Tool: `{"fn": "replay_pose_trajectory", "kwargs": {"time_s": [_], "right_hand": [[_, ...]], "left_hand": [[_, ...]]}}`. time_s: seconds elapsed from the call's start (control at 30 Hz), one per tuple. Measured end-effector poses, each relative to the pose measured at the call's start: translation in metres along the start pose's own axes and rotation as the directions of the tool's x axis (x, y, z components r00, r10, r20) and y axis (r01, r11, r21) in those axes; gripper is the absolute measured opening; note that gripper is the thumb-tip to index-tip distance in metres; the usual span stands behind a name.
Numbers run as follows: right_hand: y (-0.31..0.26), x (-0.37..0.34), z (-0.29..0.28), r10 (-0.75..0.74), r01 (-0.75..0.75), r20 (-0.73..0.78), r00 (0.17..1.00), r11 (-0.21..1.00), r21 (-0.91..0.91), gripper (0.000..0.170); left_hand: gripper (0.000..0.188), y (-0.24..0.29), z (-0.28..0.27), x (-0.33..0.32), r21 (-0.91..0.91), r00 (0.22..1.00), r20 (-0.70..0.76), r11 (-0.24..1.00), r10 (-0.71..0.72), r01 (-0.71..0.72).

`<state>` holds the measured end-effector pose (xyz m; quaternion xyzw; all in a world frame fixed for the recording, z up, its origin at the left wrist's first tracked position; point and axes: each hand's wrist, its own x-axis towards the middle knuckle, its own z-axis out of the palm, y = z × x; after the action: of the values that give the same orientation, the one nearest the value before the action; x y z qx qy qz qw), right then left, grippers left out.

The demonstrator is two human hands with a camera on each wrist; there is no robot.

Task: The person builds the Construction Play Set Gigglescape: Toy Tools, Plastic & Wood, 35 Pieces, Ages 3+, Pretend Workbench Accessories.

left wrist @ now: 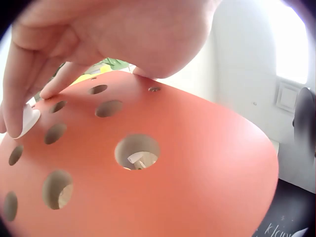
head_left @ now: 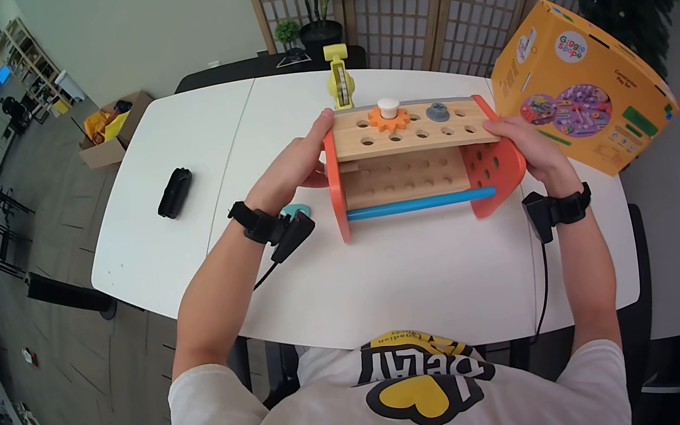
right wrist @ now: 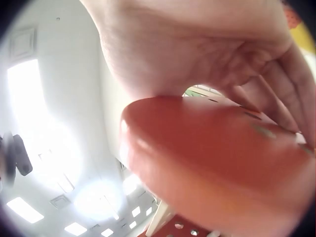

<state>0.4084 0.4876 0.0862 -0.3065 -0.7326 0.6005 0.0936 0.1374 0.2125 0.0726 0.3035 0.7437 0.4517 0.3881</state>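
A wooden toy workbench with a perforated top (head_left: 434, 136) and red-orange side panels is held between two hands, a blue rod (head_left: 422, 203) crossing its lower front. The left hand (head_left: 298, 166) grips the left panel (head_left: 337, 186), thumb at its upper edge; in the left wrist view its fingers lie over the holed panel (left wrist: 207, 148). The right hand (head_left: 531, 150) grips the right panel (head_left: 508, 161), also close up in the right wrist view (right wrist: 207, 143). On the top stand an orange gear (head_left: 389, 122) with a white knob (head_left: 388, 105) and a grey piece (head_left: 438, 112).
Behind the workbench stands a yellow-green tool-like object (head_left: 340, 80). A large orange box (head_left: 594, 86) stands at the right. A black case (head_left: 174, 193) lies on the left of the white table (head_left: 318, 304), and a teal piece (head_left: 296, 210) is beside the left wrist.
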Motion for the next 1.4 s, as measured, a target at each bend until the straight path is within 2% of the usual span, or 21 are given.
{"fn": "replay_pose_trajectory", "kwargs": {"time_s": [0.07,0.13,0.23,0.33,0.43,0.47,0.53,0.57,0.67,0.77,0.87,0.9,1.0,1.03,1.07,1.13,1.17,1.27,1.3,1.4], "right_hand": [[0.003,0.000,-0.003,0.017,-0.018,0.035,0.999,0.999,0.041,0.049],[0.007,0.000,-0.005,0.033,-0.033,-0.001,0.999,0.998,0.054,0.049],[0.010,-0.004,-0.003,0.013,-0.009,-0.066,0.998,0.997,0.071,0.051],[0.009,-0.004,-0.007,-0.071,0.073,-0.106,0.992,0.997,0.009,0.049],[0.006,-0.011,-0.012,-0.175,0.162,-0.210,0.962,0.984,-0.078,0.042],[0.005,-0.016,-0.012,-0.211,0.190,-0.257,0.943,0.976,-0.106,0.040],[0.004,-0.024,-0.008,-0.417,0.365,-0.328,0.848,0.907,-0.210,0.034],[0.002,-0.030,-0.005,-0.511,0.441,-0.351,0.784,0.858,-0.265,0.031],[-0.014,-0.049,0.019,-0.713,0.491,-0.325,0.622,0.678,-0.548,0.027],[-0.029,-0.064,0.049,-0.779,0.497,-0.284,0.559,0.589,-0.638,0.023],[-0.034,-0.067,0.076,-0.809,0.571,-0.231,0.540,0.554,-0.605,0.020],[-0.037,-0.070,0.084,-0.792,0.601,-0.181,0.583,0.570,-0.560,0.020],[-0.034,-0.065,0.101,-0.845,0.698,-0.008,0.534,0.447,-0.559,0.022],[-0.031,-0.060,0.105,-0.872,0.736,0.046,0.487,0.381,-0.560,0.024],[-0.033,-0.061,0.111,-0.847,0.746,0.053,0.529,0.434,-0.506,0.024],[-0.037,-0.064,0.126,-0.790,0.745,0.075,0.609,0.537,-0.396,0.024],[-0.041,-0.063,0.129,-0.765,0.740,0.124,0.632,0.548,-0.389,0.028],[-0.045,-0.056,0.142,-0.696,0.710,0.144,0.704,0.691,-0.132,0.034],[-0.046,-0.054,0.146,-0.677,0.687,0.147,0.722,0.726,-0.028,0.035],[-0.049,-0.050,0.155,-0.631,0.585,0.174,0.756,0.771,0.253,0.038]], "left_hand": [[0.098,0.000,0.005,-0.003,-0.004,1.000,0.014,1.000,-0.018,0.018],[0.099,0.002,0.012,-0.008,-0.015,1.000,-0.013,1.000,0.003,-0.004],[0.100,-0.011,0.004,0.000,-0.031,0.989,0.082,0.992,-0.119,0.122],[0.110,-0.030,0.001,0.008,0.027,0.999,0.028,1.000,-0.016,0.015],[0.099,-0.047,-0.017,0.012,0.030,0.997,-0.006,0.997,0.077,-0.076],[0.090,-0.046,-0.024,0.009,0.191,0.994,-0.070,0.979,0.080,-0.066],[0.072,-0.040,-0.039,-0.002,0.486,0.974,-0.196,0.874,0.114,-0.005],[0.045,-0.042,-0.044,-0.007,0.587,0.950,-0.226,0.808,0.217,-0.045],[0.030,-0.076,-0.059,0.000,0.834,0.941,-0.136,0.549,0.309,-0.059],[0.025,-0.094,-0.058,0.003,0.840,0.945,-0.065,0.529,0.321,-0.122],[0.025,-0.096,-0.055,0.002,0.820,0.932,-0.070,0.553,0.356,-0.150],[0.024,-0.095,-0.054,0.000,0.780,0.914,-0.071,0.593,0.399,-0.198],[0.023,-0.067,-0.047,-0.018,0.626,0.869,-0.103,0.710,0.485,-0.322],[0.023,-0.053,-0.044,-0.025,0.555,0.866,-0.121,0.756,0.486,-0.346],[0.023,-0.041,-0.041,-0.031,0.480,0.864,-0.139,0.796,0.484,-0.369],[0.019,-0.027,-0.036,-0.041,0.313,0.809,-0.199,0.818,0.554,-0.483],[0.018,-0.020,-0.032,-0.045,0.226,0.779,-0.232,0.812,0.582,-0.539],[0.022,0.001,-0.007,-0.063,0.083,0.615,-0.320,0.668,0.721,-0.740],[0.021,0.005,0.000,-0.068,0.146,0.576,-0.313,0.637,0.755,-0.757],[0.020,0.015,0.018,-0.076,0.428,0.368,-0.205,0.421,0.907,-0.800]]}}
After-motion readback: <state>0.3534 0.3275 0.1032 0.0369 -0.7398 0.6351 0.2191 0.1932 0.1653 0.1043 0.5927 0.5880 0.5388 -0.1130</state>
